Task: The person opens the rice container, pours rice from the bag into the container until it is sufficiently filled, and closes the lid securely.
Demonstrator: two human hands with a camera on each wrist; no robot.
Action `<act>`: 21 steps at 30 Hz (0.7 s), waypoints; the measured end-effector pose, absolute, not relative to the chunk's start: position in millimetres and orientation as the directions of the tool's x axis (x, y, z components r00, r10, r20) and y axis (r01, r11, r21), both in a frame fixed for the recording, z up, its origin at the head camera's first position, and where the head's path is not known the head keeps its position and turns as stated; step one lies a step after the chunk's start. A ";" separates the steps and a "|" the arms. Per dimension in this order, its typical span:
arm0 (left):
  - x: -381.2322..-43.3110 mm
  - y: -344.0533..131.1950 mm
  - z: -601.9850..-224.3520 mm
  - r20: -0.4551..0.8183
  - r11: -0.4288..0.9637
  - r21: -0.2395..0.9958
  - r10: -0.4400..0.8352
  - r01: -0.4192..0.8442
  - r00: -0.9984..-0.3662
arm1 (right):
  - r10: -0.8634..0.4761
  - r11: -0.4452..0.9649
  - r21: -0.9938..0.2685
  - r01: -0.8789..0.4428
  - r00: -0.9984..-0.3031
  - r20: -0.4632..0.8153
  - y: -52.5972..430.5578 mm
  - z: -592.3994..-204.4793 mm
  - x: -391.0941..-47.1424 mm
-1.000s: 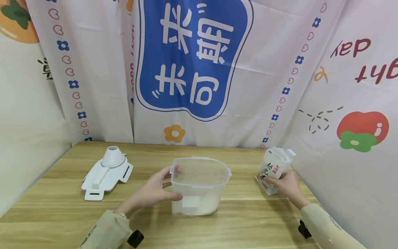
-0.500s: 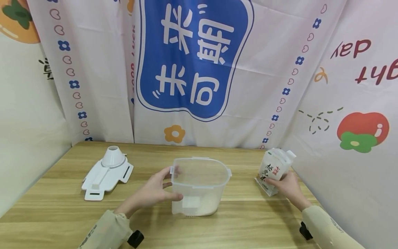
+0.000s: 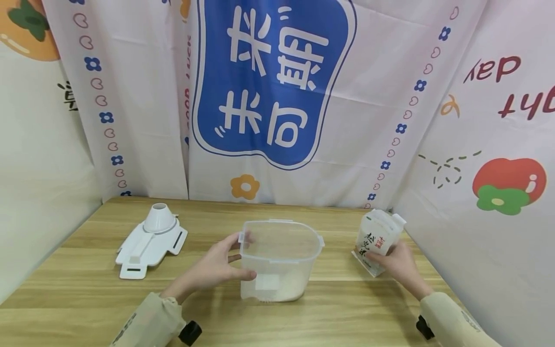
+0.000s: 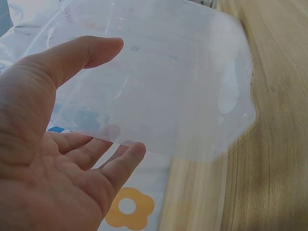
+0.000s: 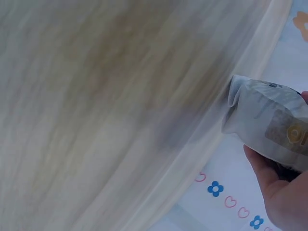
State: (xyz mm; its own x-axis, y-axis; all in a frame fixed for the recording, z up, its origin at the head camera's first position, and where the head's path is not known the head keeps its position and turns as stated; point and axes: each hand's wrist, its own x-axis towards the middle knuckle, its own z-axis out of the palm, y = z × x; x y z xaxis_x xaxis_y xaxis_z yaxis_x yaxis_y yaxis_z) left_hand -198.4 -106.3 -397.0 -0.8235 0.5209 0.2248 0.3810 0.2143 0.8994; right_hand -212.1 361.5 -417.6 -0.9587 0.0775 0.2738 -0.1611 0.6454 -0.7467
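A clear plastic rice bin (image 3: pixel 279 250) without a lid stands on the table in the head view, with some white rice low inside it. My left hand (image 3: pixel 218 262) holds its left side, thumb on the near wall and fingers round the far one. In the left wrist view the thumb (image 4: pixel 91 53) lies over the bin's translucent wall (image 4: pixel 159 96). Over to the right, my right hand (image 3: pixel 401 267) grips a white printed rice bag (image 3: pixel 377 238), which leans with its base low over the table. The right wrist view shows the bag (image 5: pixel 262 120) between thumb and fingers.
A white lid with a cone-shaped spout (image 3: pixel 159 219) lies at the left of the wooden table (image 3: pixel 208 318). Printed curtains (image 3: pixel 143 96) close in the back and both sides. The right-hand curtain (image 3: pixel 481 250) runs close beside the right arm.
The rice bag, still held in my right hand, has shifted slightly left and toward me. My left hand and the bin have stayed in place.
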 end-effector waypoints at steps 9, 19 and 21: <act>-198.7 -106.1 -397.6 0.224 0.214 0.900 0.519 0.380 -0.825 | 0.041 0.692 -0.694 -0.197 -0.950 0.310 343.3 -410.9 -206.6; -199.0 -106.0 -397.5 0.225 0.211 0.901 0.520 0.379 -0.824 | 0.005 0.682 -0.685 -0.255 -0.936 0.353 322.0 -401.0 -201.3; -199.3 -106.2 -397.6 0.226 0.209 0.901 0.520 0.379 -0.824 | -0.011 0.675 -0.682 -0.281 -0.928 0.372 318.0 -396.6 -199.8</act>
State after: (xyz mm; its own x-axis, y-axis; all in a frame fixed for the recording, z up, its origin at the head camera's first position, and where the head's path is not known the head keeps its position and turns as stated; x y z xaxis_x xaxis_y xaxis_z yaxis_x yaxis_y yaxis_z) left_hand -199.3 -106.2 -397.6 -0.8236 0.5203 0.2259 0.3793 0.2091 0.9014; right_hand -199.8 318.0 -396.6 -0.9283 -0.0106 0.3718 -0.2808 0.6754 -0.6819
